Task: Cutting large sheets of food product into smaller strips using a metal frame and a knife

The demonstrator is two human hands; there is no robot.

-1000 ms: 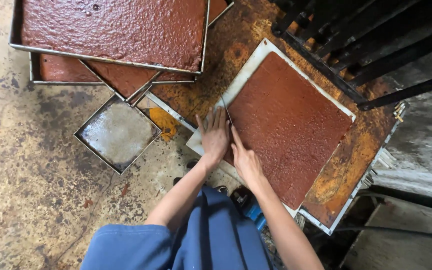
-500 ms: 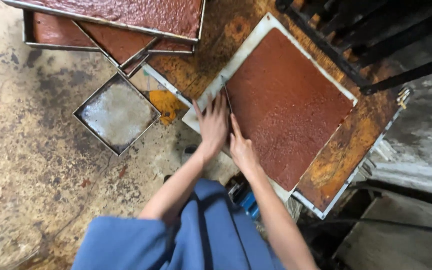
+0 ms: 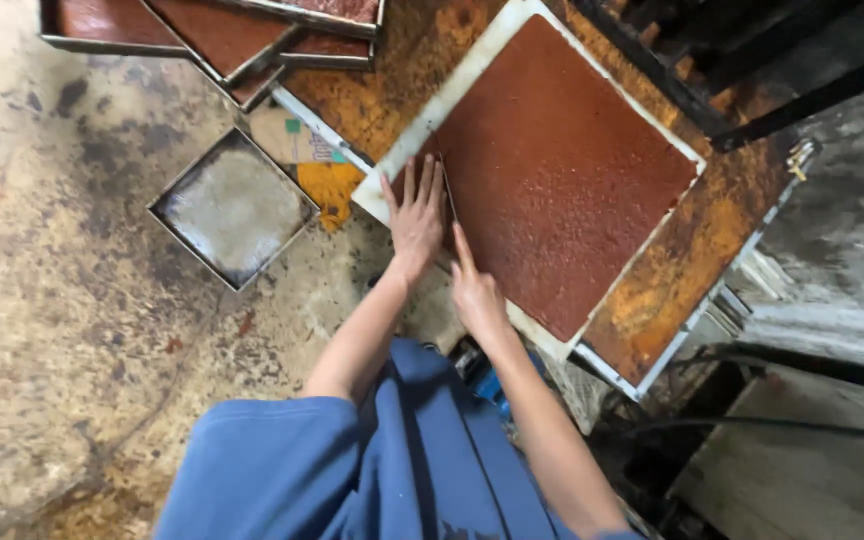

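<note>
A large flat reddish-brown slab (image 3: 562,170) lies on a white board (image 3: 472,60) on a rust-stained table. My left hand (image 3: 417,215) presses flat, fingers spread, on a narrow strip at the slab's near left edge. Just right of it, my right hand (image 3: 474,295) grips a thin blade (image 3: 449,200) with the index finger stretched along it. The blade stands in the slab between the strip and the rest. My blue sleeves and clothing fill the bottom of the view.
An empty square metal tray (image 3: 235,205) sits on the stained floor to the left. Stacked metal trays (image 3: 212,30) holding the same brown material lie at the top left. An orange scrap (image 3: 330,185) lies by the board's corner. A dark metal frame (image 3: 752,60) runs along the top right.
The view has shifted, so the stacked trays now sit higher in the picture. Both hands stay at the slab's near left edge, the left flat and the right on the blade.
</note>
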